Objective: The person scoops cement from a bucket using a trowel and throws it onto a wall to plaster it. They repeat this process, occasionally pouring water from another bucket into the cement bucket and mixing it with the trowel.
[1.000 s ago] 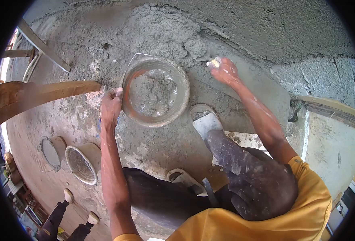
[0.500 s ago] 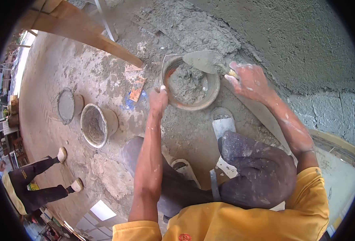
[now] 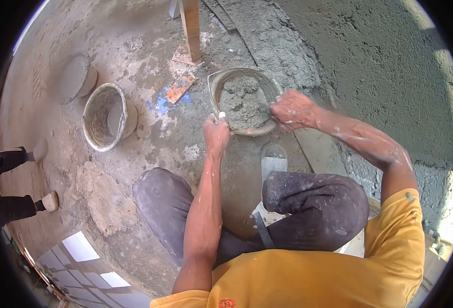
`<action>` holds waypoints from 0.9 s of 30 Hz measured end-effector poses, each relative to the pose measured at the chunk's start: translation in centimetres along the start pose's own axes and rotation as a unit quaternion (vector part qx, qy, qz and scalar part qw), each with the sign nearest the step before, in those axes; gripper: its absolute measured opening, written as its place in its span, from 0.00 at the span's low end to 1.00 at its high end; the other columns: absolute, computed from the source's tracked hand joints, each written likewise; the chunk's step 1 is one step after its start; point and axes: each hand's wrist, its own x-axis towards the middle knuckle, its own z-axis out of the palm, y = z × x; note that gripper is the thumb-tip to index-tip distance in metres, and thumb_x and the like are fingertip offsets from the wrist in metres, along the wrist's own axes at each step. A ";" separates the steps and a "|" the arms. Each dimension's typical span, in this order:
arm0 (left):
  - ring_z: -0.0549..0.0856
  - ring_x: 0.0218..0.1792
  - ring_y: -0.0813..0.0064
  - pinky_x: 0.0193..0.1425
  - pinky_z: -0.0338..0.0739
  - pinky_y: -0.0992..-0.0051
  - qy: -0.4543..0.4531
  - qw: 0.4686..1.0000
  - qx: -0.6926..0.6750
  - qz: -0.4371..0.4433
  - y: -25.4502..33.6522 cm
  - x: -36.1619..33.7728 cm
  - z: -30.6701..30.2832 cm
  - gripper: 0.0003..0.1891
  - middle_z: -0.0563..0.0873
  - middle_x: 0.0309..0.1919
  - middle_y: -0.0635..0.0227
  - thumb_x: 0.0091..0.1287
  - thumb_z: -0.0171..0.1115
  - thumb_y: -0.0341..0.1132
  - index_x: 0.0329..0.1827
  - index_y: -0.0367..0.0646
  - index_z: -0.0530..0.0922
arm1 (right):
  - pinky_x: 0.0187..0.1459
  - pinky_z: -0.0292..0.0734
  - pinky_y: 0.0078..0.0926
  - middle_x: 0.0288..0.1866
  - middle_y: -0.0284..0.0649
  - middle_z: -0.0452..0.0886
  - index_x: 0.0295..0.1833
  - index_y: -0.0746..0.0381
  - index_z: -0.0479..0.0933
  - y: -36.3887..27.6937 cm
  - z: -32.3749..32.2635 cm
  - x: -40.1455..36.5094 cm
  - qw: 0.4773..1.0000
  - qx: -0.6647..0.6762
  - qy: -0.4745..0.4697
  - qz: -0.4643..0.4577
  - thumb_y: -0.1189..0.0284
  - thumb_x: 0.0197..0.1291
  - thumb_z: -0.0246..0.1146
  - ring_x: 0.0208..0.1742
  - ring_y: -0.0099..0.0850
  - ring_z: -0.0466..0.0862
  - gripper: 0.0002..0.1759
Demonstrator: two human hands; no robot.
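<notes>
A round, grey, mortar-crusted bucket [image 3: 254,132] stands on the rough, cement-stained floor [image 3: 160,149] in front of the crouching person, with lumpy wet grey mortar [image 3: 243,105] inside it and a thin wire handle [image 3: 209,83] at its left edge. The left hand [image 3: 217,133] is at the bucket's near left rim, its grip pinching the edge with the thumb uppermost. The right hand [image 3: 294,110] is at the right rim, back turned up and fingers bent inward; whether its grip is closed on anything, I cannot tell. To the left stands a second pale, cement-smeared bucket [image 3: 129,117], and just beyond it a blurred grey bucket [image 3: 90,81]. An orange-brown flat rectangular piece [image 3: 181,88] lies over a bright blue stain [image 3: 163,104], near the foot of an upright wooden post [image 3: 190,31]. Loose grey mortar [image 3: 293,59] is spread along the base of a rough, grey plastered wall [image 3: 385,66]. At the far left are another person's dark-trousered legs [image 3: 16,211].
</notes>
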 end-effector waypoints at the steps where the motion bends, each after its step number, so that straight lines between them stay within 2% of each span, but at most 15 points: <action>1: 0.85 0.32 0.77 0.32 0.84 0.72 0.002 1.000 -0.015 -0.002 0.5 0.0 -0.2 0.14 0.86 0.35 0.66 0.86 0.60 0.38 0.46 0.34 0.80 | 0.51 0.85 0.47 0.37 0.46 0.93 0.36 0.62 0.87 0.3 -2.9 -0.8 0.999 -0.024 -0.017 0.030 0.67 0.54 0.73 0.50 0.47 0.94 0.10; 3: 0.85 0.32 0.77 0.32 0.83 0.73 -0.002 0.999 -0.039 -0.001 1.3 -0.6 -0.5 0.13 0.86 0.35 0.66 0.86 0.61 0.37 0.47 0.33 0.81 | 0.50 0.85 0.47 0.36 0.46 0.92 0.36 0.61 0.86 0.9 -7.8 -1.2 0.992 -0.078 -0.049 0.091 0.67 0.54 0.72 0.48 0.47 0.94 0.09; 5: 0.85 0.30 0.75 0.32 0.82 0.71 -0.007 0.999 -0.054 -0.006 0.8 0.1 0.3 0.13 0.87 0.34 0.64 0.84 0.62 0.37 0.47 0.32 0.82 | 0.49 0.85 0.47 0.36 0.46 0.92 0.37 0.61 0.87 2.5 -9.9 -0.2 0.977 -0.121 -0.082 0.152 0.68 0.55 0.71 0.47 0.46 0.94 0.08; 7: 0.86 0.27 0.71 0.32 0.81 0.66 0.002 0.998 -0.063 -0.011 -1.0 1.7 0.3 0.13 0.88 0.32 0.61 0.82 0.65 0.37 0.47 0.32 0.83 | 0.48 0.85 0.47 0.35 0.45 0.91 0.38 0.59 0.87 3.1 -6.7 0.9 0.984 -0.127 -0.051 0.115 0.69 0.56 0.70 0.45 0.47 0.93 0.07; 9: 0.91 0.35 0.64 0.42 0.84 0.61 -0.014 0.999 0.009 -0.036 0.6 0.9 -1.3 0.16 0.92 0.37 0.53 0.80 0.68 0.41 0.50 0.31 0.85 | 0.47 0.84 0.47 0.34 0.45 0.90 0.37 0.58 0.86 2.4 -2.8 4.9 0.991 -0.115 -0.021 0.066 0.69 0.57 0.70 0.44 0.47 0.92 0.05; 11: 0.93 0.49 0.58 0.54 0.84 0.56 -0.019 0.996 0.084 -0.020 -0.7 1.8 -2.8 0.24 0.93 0.49 0.45 0.78 0.72 0.46 0.60 0.30 0.85 | 0.47 0.84 0.47 0.33 0.44 0.89 0.36 0.57 0.85 0.2 -0.5 5.8 0.994 -0.096 -0.015 0.055 0.68 0.59 0.69 0.43 0.47 0.92 0.04; 14: 0.88 0.65 0.47 0.69 0.80 0.50 0.150 0.987 0.052 -0.018 4.8 2.8 -7.9 0.35 0.89 0.65 0.41 0.76 0.73 0.51 0.74 0.29 0.79 | 0.46 0.83 0.47 0.33 0.43 0.88 0.34 0.55 0.83 0.2 0.5 5.2 0.994 -0.094 0.007 0.054 0.68 0.61 0.68 0.42 0.47 0.91 0.05; 16: 0.78 0.77 0.40 0.77 0.76 0.44 0.173 0.960 -0.150 -0.158 10.7 4.9 -14.0 0.47 0.76 0.81 0.41 0.77 0.71 0.57 0.88 0.34 0.65 | 0.46 0.83 0.48 0.32 0.42 0.88 0.33 0.55 0.83 1.0 0.6 2.9 0.992 -0.113 0.021 0.048 0.68 0.62 0.68 0.41 0.46 0.91 0.05; 17: 0.73 0.81 0.40 0.79 0.73 0.42 0.193 0.920 -0.308 -0.150 11.5 5.7 -16.7 0.49 0.70 0.84 0.43 0.77 0.69 0.61 0.90 0.38 0.61 | 0.46 0.83 0.49 0.32 0.44 0.88 0.35 0.56 0.84 0.7 -0.1 1.4 0.991 -0.118 0.024 0.066 0.68 0.61 0.69 0.41 0.47 0.91 0.05; 18: 0.68 0.84 0.40 0.82 0.71 0.39 0.208 0.855 -0.456 -0.135 12.5 6.8 -19.2 0.51 0.64 0.88 0.45 0.78 0.67 0.64 0.92 0.41 0.58 | 0.46 0.83 0.50 0.32 0.45 0.88 0.36 0.57 0.84 1.0 -0.9 0.2 0.989 -0.121 0.030 0.085 0.68 0.60 0.70 0.41 0.48 0.91 0.05; 20: 0.74 0.81 0.43 0.81 0.77 0.46 0.280 0.768 -0.548 -0.178 11.7 9.7 -23.6 0.54 0.53 0.90 0.44 0.76 0.65 0.69 0.93 0.43 0.54 | 0.47 0.83 0.52 0.33 0.48 0.89 0.39 0.58 0.86 -0.2 -5.2 -1.8 0.986 -0.096 0.011 0.134 0.68 0.59 0.71 0.41 0.51 0.90 0.06; 22: 0.77 0.79 0.46 0.80 0.80 0.46 0.334 0.717 -0.591 -0.158 8.4 12.4 -26.4 0.40 0.64 0.88 0.52 0.84 0.57 0.61 0.89 0.44 0.63 | 0.48 0.83 0.53 0.34 0.52 0.89 0.42 0.60 0.88 -4.3 -12.7 -3.3 0.978 -0.037 -0.040 0.199 0.68 0.59 0.72 0.42 0.53 0.90 0.09; 24: 0.84 0.73 0.49 0.74 0.86 0.48 0.277 0.716 -0.635 -0.088 2.9 16.3 -29.1 0.26 0.79 0.79 0.56 0.88 0.50 0.48 0.81 0.43 0.74 | 0.47 0.83 0.54 0.35 0.54 0.89 0.42 0.62 0.88 -7.5 -17.3 -5.7 0.971 -0.004 0.026 0.236 0.69 0.58 0.73 0.42 0.56 0.90 0.10; 26: 0.92 0.62 0.57 0.65 0.91 0.56 0.282 0.722 -0.630 -0.040 1.0 17.2 -28.9 0.20 0.90 0.64 0.60 0.83 0.54 0.36 0.74 0.42 0.80 | 0.45 0.82 0.53 0.34 0.55 0.88 0.41 0.64 0.87 -10.1 -20.4 -8.2 0.957 0.036 0.078 0.277 0.69 0.58 0.74 0.40 0.57 0.89 0.10; 27: 0.93 0.57 0.56 0.60 0.94 0.58 0.275 0.732 -0.623 -0.029 -0.3 17.7 -29.2 0.19 0.90 0.60 0.58 0.81 0.54 0.33 0.70 0.39 0.80 | 0.43 0.82 0.51 0.33 0.55 0.87 0.40 0.65 0.86 -11.2 -21.7 -9.3 0.948 0.061 0.098 0.295 0.69 0.59 0.74 0.37 0.57 0.88 0.10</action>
